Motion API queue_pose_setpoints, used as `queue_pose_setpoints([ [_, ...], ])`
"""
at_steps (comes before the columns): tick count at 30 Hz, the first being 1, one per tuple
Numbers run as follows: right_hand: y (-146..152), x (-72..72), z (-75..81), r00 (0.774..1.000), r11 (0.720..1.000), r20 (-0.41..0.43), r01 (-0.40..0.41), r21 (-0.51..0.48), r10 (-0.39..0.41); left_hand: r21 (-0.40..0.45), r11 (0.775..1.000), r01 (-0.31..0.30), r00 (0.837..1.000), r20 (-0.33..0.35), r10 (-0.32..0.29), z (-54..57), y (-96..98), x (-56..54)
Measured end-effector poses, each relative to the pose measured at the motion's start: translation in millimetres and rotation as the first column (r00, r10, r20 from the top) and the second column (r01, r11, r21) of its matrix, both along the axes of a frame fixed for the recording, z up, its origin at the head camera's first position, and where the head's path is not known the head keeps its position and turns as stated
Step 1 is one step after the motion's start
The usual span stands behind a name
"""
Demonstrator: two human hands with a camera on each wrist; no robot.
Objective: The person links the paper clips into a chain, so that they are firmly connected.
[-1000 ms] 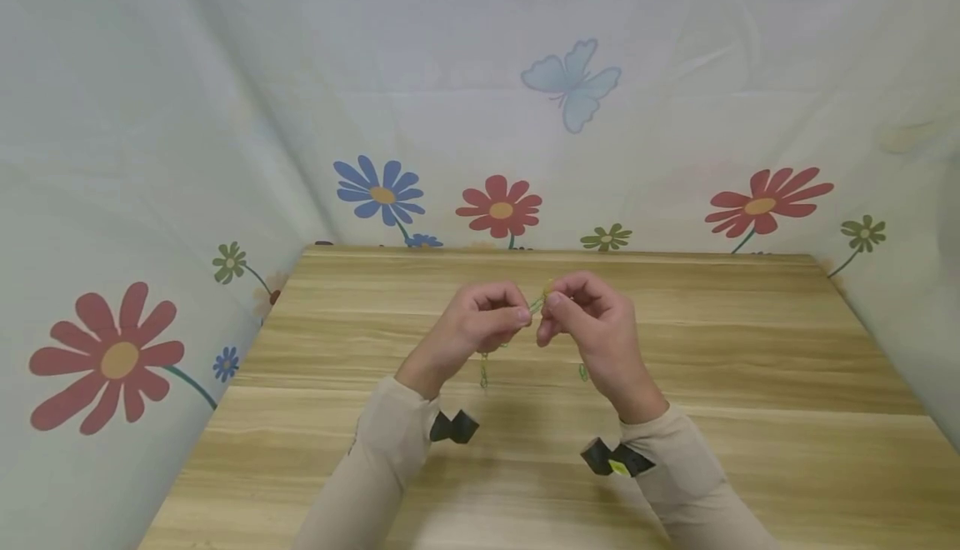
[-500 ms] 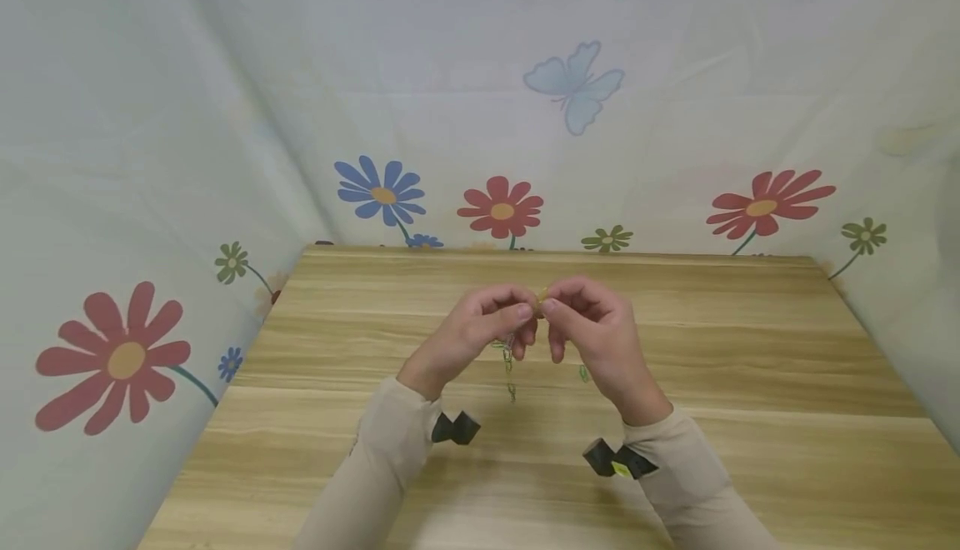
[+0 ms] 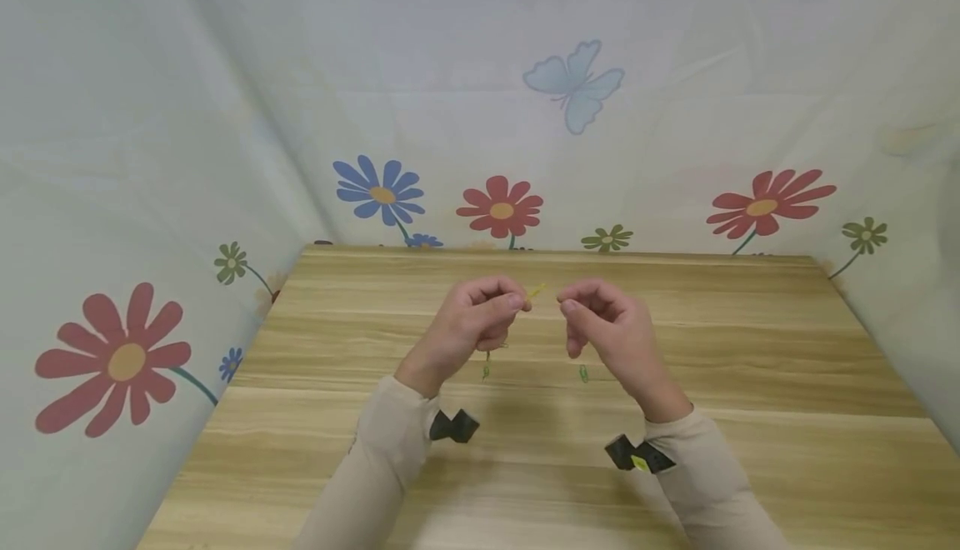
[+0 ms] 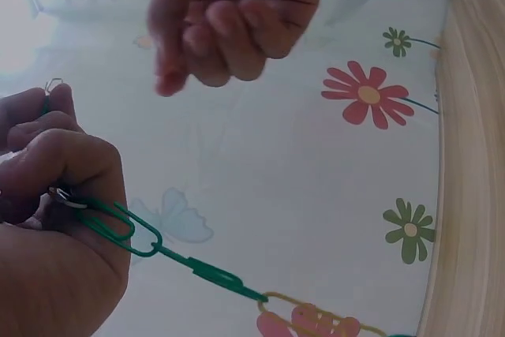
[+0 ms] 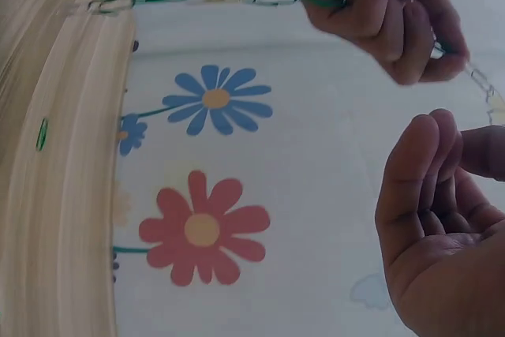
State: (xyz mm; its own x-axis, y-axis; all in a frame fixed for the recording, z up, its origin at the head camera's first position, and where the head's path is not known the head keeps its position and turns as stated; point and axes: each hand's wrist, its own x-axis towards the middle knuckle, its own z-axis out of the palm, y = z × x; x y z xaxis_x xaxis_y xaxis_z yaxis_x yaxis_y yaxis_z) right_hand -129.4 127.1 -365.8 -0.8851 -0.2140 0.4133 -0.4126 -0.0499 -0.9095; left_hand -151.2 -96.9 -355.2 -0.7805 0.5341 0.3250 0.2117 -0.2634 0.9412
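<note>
A chain of linked paper clips (image 4: 215, 274), green, yellow and silvery, runs through my left hand (image 3: 476, 317), whose thumb and forefinger pinch it. From their tips a yellow paper clip (image 3: 536, 291) sticks out towards the right. The other end of the chain hangs below the palm, its middle hidden by curled fingers. My right hand (image 3: 617, 333) is held a short way to the right, apart from the chain. Its fingers are loosely bent with the thumb near the forefinger, and nothing shows between them. A loose green paper clip (image 3: 583, 374) lies on the table below it.
Both hands are above a wood-grain table (image 3: 750, 467). A pale cloth backdrop (image 3: 420, 58) printed with flowers and a butterfly surrounds its back and sides. Each sleeve cuff carries a small black device (image 3: 454, 427).
The hands came together at the yellow clip, then parted. My right hand has let go and moved right, leaving the clip jutting from my left fingertips. The hanging chain swung.
</note>
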Motion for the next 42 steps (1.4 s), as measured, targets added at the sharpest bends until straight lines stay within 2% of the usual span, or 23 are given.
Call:
queue_pose_setpoints([
  [4,20,-11.8,-13.3,0.995,0.992,0.090,0.026,0.126,-0.037,0.025,1.000,0.010,1.000,-0.002,-0.010,-0.2,-1.7,-1.1],
  [7,33,-22.7,-27.3,0.985,0.958,0.151,0.039,0.284,-0.085,0.032,0.999,0.023,1.000,-0.016,-0.022,-0.6,-1.8,-1.3],
  [10,40,-32.9,-45.2,0.969,0.870,0.198,0.032,0.492,-0.148,0.039,0.998,0.040,0.999,-0.030,-0.039,-1.8,-1.4,-1.8],
  [13,45,-40.6,-64.8,0.960,0.737,0.206,-0.001,0.676,-0.188,0.042,0.998,0.048,0.998,-0.041,-0.046,-3.0,-0.8,-2.6],
  [17,45,-44.7,-86.1,0.968,0.588,0.170,-0.030,0.808,-0.184,0.048,0.998,0.047,0.998,-0.043,-0.045,-4.2,-0.8,-3.5],
  [21,42,-44.8,-100.9,0.976,0.507,0.135,-0.031,0.861,-0.169,0.052,0.998,0.042,0.999,-0.035,-0.040,-4.5,-1.0,-3.5],
  [27,30,-41.8,-106.4,0.981,0.452,0.096,-0.011,0.892,-0.166,0.033,0.999,0.025,0.999,-0.023,-0.025,-4.4,-0.8,-3.1],
  [34,22,-41.9,-105.4,0.976,0.406,0.150,-0.074,0.911,-0.158,0.027,0.999,0.022,1.000,-0.021,-0.021,-4.1,-0.4,-3.5],
  [37,20,-43.6,-105.1,0.974,0.394,0.169,-0.098,0.914,-0.149,0.023,1.000,0.021,1.000,-0.022,-0.021,-4.7,-0.7,-3.9],
  [42,20,-46.8,-106.2,0.970,0.401,0.212,-0.146,0.904,-0.124,0.018,1.000,0.019,1.000,-0.023,-0.018,-4.7,-1.1,-3.9],
])
